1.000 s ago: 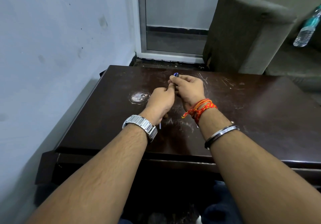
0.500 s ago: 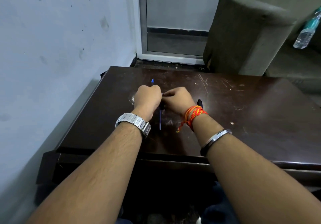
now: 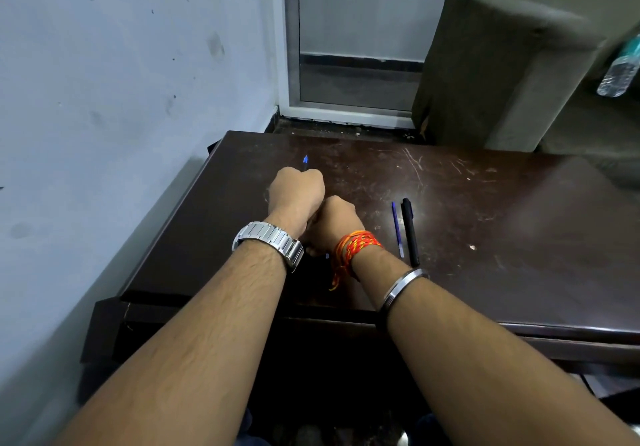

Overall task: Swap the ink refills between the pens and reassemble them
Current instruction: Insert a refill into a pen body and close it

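Blue refill + black pen now uncovered on table; my L hand fisted on blue pen, R hand curled, contents unclear; I'd judge swap underway.

Home living room, looks like. Grey sofa beside scratched dark counter. Water bottle on the sofa seat.

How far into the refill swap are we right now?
Partly through. Done: a loose refill and a black pen lie side by side on the table, so one pen looks emptied. In hand: the left hand grips a pen with a blue end, the right hand against it; what it holds is hidden. Left: the swap itself and reassembly.
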Motion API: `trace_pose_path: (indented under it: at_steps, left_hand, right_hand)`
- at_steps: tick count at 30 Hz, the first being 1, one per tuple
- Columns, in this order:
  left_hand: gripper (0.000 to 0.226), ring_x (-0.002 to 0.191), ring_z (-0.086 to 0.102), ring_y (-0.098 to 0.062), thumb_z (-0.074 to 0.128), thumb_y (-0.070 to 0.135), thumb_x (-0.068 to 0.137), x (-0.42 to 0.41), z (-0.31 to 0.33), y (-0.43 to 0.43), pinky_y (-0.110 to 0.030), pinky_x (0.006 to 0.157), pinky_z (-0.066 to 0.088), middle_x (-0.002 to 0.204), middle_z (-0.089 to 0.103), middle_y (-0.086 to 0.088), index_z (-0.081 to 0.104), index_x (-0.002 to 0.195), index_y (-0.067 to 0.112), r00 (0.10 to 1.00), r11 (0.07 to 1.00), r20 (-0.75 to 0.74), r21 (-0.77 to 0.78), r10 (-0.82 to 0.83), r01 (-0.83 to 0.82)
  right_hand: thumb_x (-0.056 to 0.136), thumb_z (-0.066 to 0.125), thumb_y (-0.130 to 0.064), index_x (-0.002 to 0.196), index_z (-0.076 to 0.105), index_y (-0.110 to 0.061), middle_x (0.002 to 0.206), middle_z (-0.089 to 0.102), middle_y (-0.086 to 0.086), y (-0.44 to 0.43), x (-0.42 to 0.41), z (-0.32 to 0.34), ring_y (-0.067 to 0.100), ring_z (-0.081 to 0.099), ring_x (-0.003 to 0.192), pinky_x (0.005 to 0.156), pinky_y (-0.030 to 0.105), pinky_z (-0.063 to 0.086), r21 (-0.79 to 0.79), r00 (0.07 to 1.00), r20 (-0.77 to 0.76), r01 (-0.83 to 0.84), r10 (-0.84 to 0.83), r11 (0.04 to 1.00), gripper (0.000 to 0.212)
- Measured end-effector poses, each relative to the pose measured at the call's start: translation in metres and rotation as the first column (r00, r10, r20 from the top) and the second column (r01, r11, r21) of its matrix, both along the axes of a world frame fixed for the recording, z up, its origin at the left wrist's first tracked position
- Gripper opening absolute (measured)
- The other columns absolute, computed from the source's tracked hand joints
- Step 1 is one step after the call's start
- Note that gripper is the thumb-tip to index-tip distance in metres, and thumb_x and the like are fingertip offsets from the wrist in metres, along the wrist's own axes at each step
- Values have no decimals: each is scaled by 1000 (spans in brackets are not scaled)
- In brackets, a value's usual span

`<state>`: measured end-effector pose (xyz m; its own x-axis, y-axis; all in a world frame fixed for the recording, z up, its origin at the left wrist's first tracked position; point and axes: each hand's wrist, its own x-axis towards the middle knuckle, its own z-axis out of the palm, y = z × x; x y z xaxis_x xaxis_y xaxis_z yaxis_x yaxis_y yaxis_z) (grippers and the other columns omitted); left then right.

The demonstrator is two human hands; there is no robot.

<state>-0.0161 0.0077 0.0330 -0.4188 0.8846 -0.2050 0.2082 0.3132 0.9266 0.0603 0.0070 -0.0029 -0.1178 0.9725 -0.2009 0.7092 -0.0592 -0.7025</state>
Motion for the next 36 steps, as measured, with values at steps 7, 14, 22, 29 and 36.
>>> trace_pose_path:
  at_steps: [7, 14, 22, 29, 36]
  left_hand:
    - [31, 112, 65, -44, 43, 17, 78, 0, 3, -2, -49, 86, 56, 113, 69, -21, 59, 102, 7, 999, 999, -9, 15, -35, 35]
    - [19, 59, 48, -22, 54, 9, 89, 0, -8, 5, -27, 51, 34, 63, 50, -2, 58, 71, 9, 990, 989, -57, 71, -128, 132]
    - [7, 75, 75, -27, 76, 13, 83, 0, -9, -2, -43, 70, 63, 75, 76, -11, 78, 80, 8, 948, 945, -234, 193, -216, 263]
    - [12, 75, 75, -26, 87, 21, 75, -3, -7, 1, -47, 73, 63, 70, 75, -7, 78, 70, 14, 945, 953, -269, 184, -186, 240]
    - [17, 79, 74, -34, 84, 24, 77, -5, -6, 0, -54, 78, 60, 74, 76, -12, 77, 70, 10, 930, 945, -284, 160, -232, 284]
  right_hand:
    - [82, 67, -18, 77, 68, -2, 80, 72, 18, 2, 5, 8, 28, 74, 70, 68, 40, 63, 75, 999, -31, 20, -17, 997, 16]
    - [79, 58, -9, 59, 70, -11, 59, 67, 8, 19, 24, 23, 24, 65, 61, 61, 32, 58, 39, 910, -342, 264, -236, 964, 23]
    - [79, 80, -31, 57, 69, -15, 57, 65, 4, 26, 31, 21, 17, 58, 54, 56, 32, 52, 48, 744, -631, 321, -221, 946, 30]
    - [86, 74, -23, 68, 73, -11, 73, 67, 15, 31, 31, 23, 24, 58, 63, 64, 36, 51, 42, 735, -647, 302, -205, 952, 21]
    - [88, 72, -34, 81, 69, -11, 64, 65, 4, 35, 34, 22, 11, 55, 47, 44, 23, 42, 18, 719, -668, 271, -190, 962, 24]
